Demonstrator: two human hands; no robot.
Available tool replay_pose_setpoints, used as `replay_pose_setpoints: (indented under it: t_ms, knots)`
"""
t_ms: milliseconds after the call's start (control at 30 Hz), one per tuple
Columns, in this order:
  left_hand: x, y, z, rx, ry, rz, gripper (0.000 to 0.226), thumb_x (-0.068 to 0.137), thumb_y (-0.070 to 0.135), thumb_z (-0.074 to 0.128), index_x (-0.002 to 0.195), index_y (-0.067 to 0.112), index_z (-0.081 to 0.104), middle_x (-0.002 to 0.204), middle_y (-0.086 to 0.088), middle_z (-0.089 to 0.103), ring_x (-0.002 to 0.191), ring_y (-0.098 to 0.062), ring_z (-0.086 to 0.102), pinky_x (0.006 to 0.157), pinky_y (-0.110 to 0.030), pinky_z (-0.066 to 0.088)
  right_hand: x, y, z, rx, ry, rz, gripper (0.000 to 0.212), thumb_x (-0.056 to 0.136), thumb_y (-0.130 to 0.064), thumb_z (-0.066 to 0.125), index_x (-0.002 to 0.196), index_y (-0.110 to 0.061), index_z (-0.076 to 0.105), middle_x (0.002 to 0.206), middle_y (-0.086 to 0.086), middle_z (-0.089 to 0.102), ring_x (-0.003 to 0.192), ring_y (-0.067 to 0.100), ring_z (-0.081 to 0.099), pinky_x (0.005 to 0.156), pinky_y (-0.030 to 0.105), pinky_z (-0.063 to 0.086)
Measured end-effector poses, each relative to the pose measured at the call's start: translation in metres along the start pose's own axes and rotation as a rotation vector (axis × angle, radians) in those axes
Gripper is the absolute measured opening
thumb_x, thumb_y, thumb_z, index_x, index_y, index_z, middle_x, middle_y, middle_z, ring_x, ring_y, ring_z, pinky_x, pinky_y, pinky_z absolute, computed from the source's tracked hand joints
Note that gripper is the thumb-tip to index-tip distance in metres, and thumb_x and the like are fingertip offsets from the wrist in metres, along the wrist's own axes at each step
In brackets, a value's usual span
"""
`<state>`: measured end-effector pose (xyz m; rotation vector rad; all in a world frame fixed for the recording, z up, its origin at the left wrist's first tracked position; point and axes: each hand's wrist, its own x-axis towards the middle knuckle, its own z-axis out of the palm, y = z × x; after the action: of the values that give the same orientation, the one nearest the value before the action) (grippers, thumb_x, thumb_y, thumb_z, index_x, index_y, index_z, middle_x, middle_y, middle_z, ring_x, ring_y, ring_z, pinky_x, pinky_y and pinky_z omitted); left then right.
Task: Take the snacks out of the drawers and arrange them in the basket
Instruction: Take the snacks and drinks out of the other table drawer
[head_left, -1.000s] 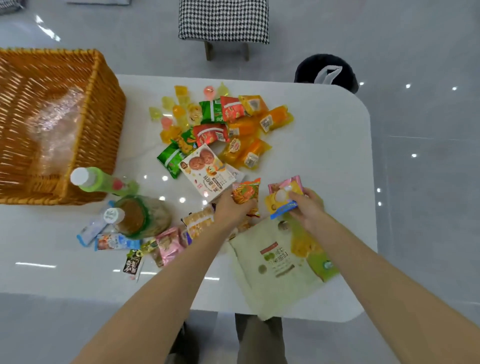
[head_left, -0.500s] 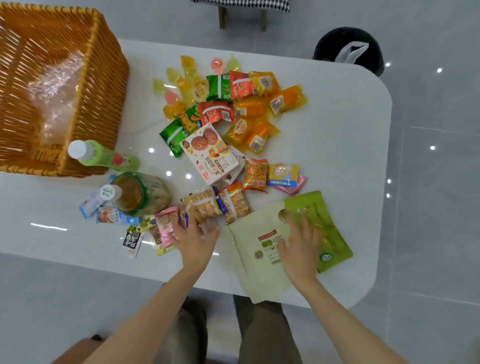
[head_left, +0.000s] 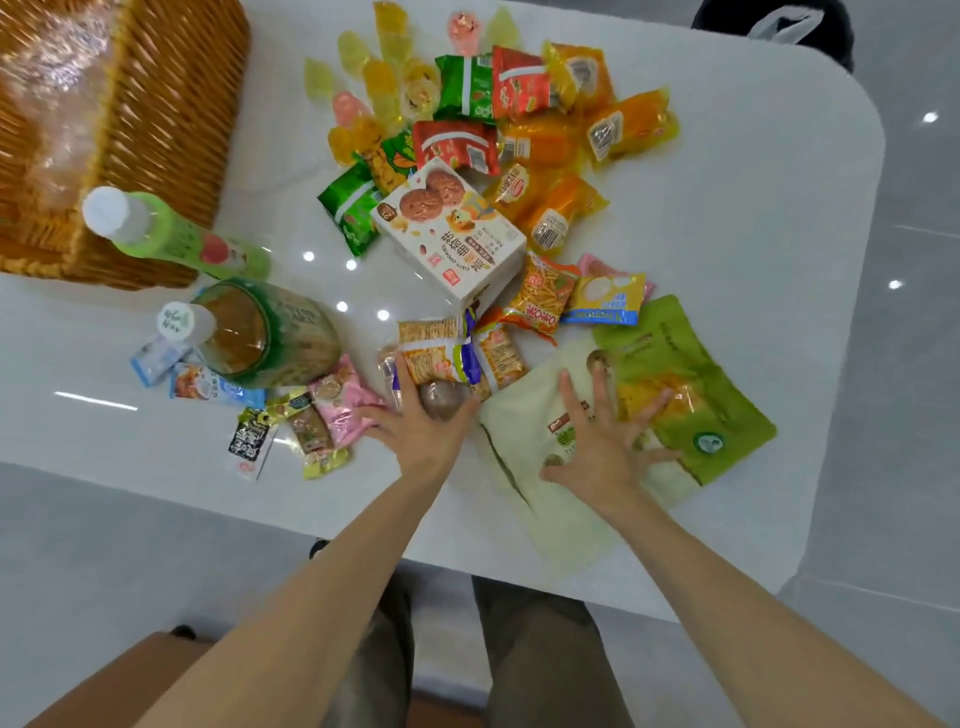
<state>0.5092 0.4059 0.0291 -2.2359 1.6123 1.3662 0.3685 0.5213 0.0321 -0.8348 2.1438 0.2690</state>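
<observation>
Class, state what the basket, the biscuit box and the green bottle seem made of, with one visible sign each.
Basket: woven wicker or rattan, matt orange-brown; interlaced strands show.
Biscuit box: printed cardboard, likely; flat faces, crisp folded edges.
Green bottle: probably plastic, glossy; translucent body, white cap.

Bare white tabletop (head_left: 753, 234) open right of right hand (head_left: 602, 441). Ahead of left hand (head_left: 421, 431): white cookie box (head_left: 447, 228), packet pile. Between left hand and woven wicker basket (head_left: 156, 130): green-rimmed glass jar (head_left: 265, 332), green plastic bottle (head_left: 171, 239).

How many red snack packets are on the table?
2: one red snack packet at the pile's far edge, another beyond the white biscuit box; others may be hidden.
</observation>
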Motion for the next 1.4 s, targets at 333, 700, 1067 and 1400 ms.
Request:
replay_pose_setpoints:
  t_ms: [333, 700, 1067, 1400]
  knots:
    - [0.022, 0.056, 0.023, -0.126, -0.084, 0.003, 0.116, 0.059, 0.070, 0.073, 0.145, 0.054, -0.003, 0.158, -0.014, -0.015, 0.143, -0.045, -0.007, 0.114, -0.062, 0.012, 0.071, 0.012, -0.096, -0.185, 0.121, -0.163, 0.102, 0.074, -0.042, 0.076, 0.149, -0.048, 0.007, 0.161, -0.011, 0.005, 0.140, 0.044, -0.026, 0.099, 0.079, 0.006]
    - [-0.010, -0.030, -0.067, -0.095, -0.044, 0.349, 0.055, 0.091, 0.026, 0.063, 0.142, 0.022, 0.043, 0.144, -0.001, 0.044, 0.118, -0.017, 0.052, 0.097, -0.031, 0.046, -0.011, -0.059, -0.054, 0.435, 0.603, -0.269, 0.037, 0.084, -0.003, 0.060, 0.120, -0.006, 0.056, 0.121, 0.011, 0.053, 0.115, 0.028, 0.046, 0.095, 0.034, 0.037]
    - [0.039, -0.128, -0.182, 0.182, 0.195, 0.311, 0.096, 0.078, 0.023, 0.078, 0.152, 0.026, 0.018, 0.159, -0.013, 0.004, 0.146, -0.034, 0.004, 0.116, -0.047, 0.015, -0.072, -0.175, 0.047, 0.123, 0.271, -0.535, 0.056, 0.092, -0.028, 0.060, 0.144, -0.021, 0.039, 0.154, 0.012, 0.025, 0.143, 0.031, 0.021, 0.113, 0.045, 0.030]
    - [0.126, -0.143, -0.209, 0.696, 0.083, 0.432, 0.140, 0.042, 0.088, 0.064, 0.137, 0.047, -0.031, 0.153, -0.013, -0.034, 0.139, -0.048, -0.022, 0.107, -0.071, 0.004, -0.038, -0.249, 0.118, 0.039, 0.240, -0.364, 0.098, 0.087, -0.058, 0.053, 0.153, -0.018, -0.008, 0.157, 0.015, -0.023, 0.145, 0.034, -0.019, 0.117, 0.048, -0.005]
